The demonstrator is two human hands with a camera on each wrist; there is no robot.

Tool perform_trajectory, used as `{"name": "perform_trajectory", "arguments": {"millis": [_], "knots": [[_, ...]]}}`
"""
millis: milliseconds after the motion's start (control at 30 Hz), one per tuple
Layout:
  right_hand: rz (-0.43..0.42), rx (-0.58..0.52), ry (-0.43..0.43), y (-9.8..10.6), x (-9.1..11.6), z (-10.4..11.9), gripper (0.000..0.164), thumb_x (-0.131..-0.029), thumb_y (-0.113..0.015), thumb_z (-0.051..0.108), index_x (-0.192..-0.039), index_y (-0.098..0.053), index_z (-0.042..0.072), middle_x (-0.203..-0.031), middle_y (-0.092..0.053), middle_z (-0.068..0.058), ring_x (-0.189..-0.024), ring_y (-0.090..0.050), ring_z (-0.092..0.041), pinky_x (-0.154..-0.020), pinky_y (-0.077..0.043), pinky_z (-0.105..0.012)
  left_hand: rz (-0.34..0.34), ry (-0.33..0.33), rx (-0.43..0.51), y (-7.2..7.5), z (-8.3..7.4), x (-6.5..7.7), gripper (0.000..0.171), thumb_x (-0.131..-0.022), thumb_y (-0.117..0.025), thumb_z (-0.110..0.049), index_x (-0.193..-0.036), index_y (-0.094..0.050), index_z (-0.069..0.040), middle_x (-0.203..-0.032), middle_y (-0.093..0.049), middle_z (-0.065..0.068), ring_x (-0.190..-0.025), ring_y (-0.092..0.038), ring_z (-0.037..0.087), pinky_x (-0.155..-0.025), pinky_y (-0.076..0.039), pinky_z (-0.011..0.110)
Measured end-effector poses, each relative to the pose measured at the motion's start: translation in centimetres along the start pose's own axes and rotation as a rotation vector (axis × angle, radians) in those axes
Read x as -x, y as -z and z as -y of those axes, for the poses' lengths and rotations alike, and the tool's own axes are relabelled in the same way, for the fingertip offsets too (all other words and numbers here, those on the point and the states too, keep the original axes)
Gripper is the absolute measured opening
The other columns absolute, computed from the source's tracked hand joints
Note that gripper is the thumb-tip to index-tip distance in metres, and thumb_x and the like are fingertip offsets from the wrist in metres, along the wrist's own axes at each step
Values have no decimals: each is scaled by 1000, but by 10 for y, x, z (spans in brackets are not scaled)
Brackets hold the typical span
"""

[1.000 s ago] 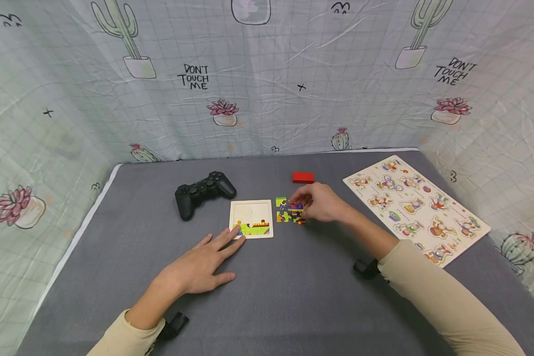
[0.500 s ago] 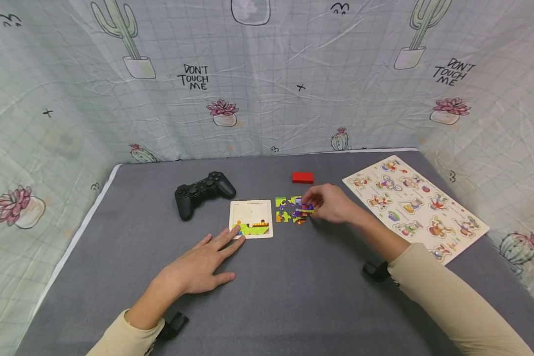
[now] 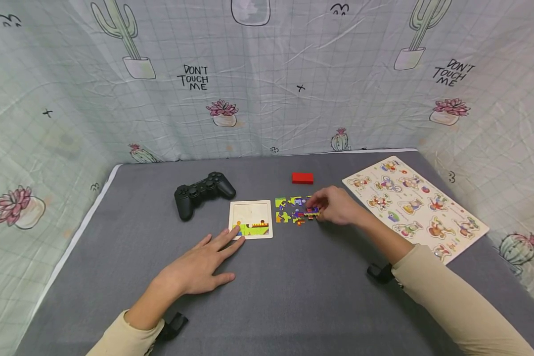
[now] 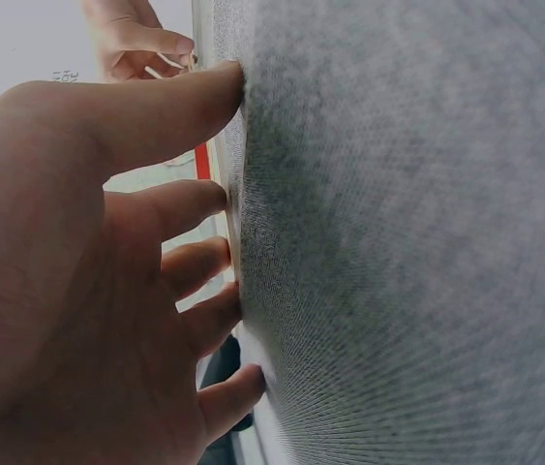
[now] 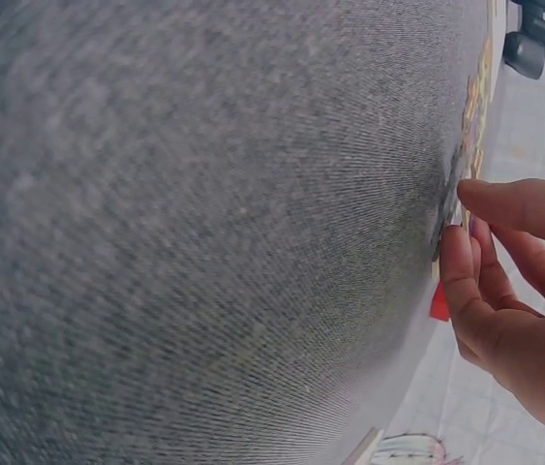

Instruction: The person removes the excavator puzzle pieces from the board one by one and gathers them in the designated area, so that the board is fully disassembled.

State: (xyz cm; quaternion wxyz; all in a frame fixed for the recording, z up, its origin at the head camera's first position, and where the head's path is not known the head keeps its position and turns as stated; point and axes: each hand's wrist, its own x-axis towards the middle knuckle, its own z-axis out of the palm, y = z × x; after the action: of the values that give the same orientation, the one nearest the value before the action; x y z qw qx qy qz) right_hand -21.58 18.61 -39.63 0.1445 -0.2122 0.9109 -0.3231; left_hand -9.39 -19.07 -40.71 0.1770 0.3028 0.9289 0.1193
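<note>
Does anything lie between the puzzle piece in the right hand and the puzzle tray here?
Yes: loose puzzle pieces lie on the table between the held piece, pinched by the right hand, and the right side of the tray. The left hand is at the tray's near-left corner, outside that gap.

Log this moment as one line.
left hand: touches puzzle tray | right hand: pinches puzzle piece | tray: partly filled | loose pieces: right of tray

Even light with soft shadows
</note>
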Motion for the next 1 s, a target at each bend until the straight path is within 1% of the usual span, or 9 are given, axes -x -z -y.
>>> {"name": "perform_trajectory", "arguments": {"millis": [233, 600, 1000], "knots": [[14, 1, -4, -1, 1, -3, 37, -77, -78, -9, -112, -79, 3, -108, -76, -12, -86, -61, -19, -74, -51, -29, -5, -5, -4, 0, 0, 0, 82, -101, -67, -45, -167, -26, -19, -177, -8, 4, -162, -19, 31, -129, -18, 62], [21, -15, -21, -2, 2, -6, 36, -78, -78, -9, -111, -80, 3, -107, -76, -13, -84, -60, -19, -72, -50, -29, -11, -10, -3, -1, 0, 1, 82, -101, -67, -45, -167, -26, -19, -177, -9, 5, -161, -21, 32, -129, -18, 62], [18, -26, -31, -2, 3, -7, 35, -78, -82, -8, -111, -80, 4, -105, -75, -13, -82, -59, -17, -72, -50, -29, -6, -5, -2, -1, 1, 0, 82, -101, -67, -45, -167, -26, -19, -177, -9, 4, -161, -19, 31, -129, -18, 62]]}}
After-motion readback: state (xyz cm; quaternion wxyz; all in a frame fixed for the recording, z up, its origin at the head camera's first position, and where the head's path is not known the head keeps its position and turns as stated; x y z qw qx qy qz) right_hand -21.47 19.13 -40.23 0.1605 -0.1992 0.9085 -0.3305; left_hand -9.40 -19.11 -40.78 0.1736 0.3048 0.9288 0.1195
